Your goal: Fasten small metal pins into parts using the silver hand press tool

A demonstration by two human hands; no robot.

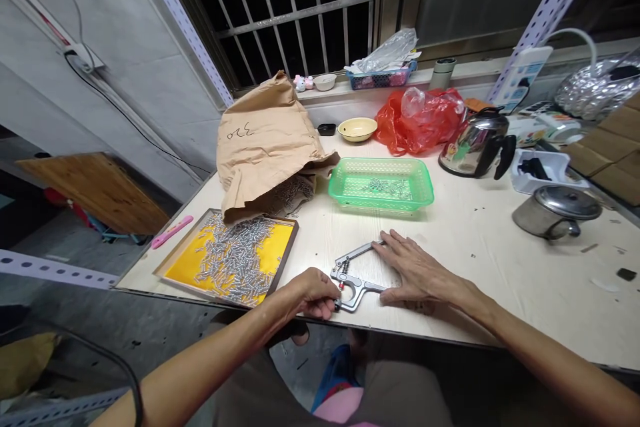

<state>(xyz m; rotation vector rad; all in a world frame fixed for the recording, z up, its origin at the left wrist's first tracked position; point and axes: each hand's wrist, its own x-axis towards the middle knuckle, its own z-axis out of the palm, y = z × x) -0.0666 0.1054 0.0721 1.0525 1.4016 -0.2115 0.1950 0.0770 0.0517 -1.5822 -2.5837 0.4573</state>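
Silver pliers (356, 285) with a spring between their spread handles lie at the table's front edge. Over the handle ends rests my right hand (413, 272), its fingertips on the upper handle and its thumb by the lower one. My left hand (317, 293) is closed in a pinch at the jaw end, close to a small red part (341, 285); whatever its fingers hold is hidden. To its left, a shallow yellow-bottomed tray (177, 271) holds a heap of small silver metal pieces (235, 257). Similar pieces lie in a green plastic basket (345, 200) beyond the pliers.
A brown paper bag (267, 140) spills metal pieces toward the tray. A pink-handled tool (171, 232) lies left of it. Farther back are a yellow bowl (357, 129), a red plastic bag (417, 123) and a kettle (475, 143). A lidded metal pot (555, 210) stands right.
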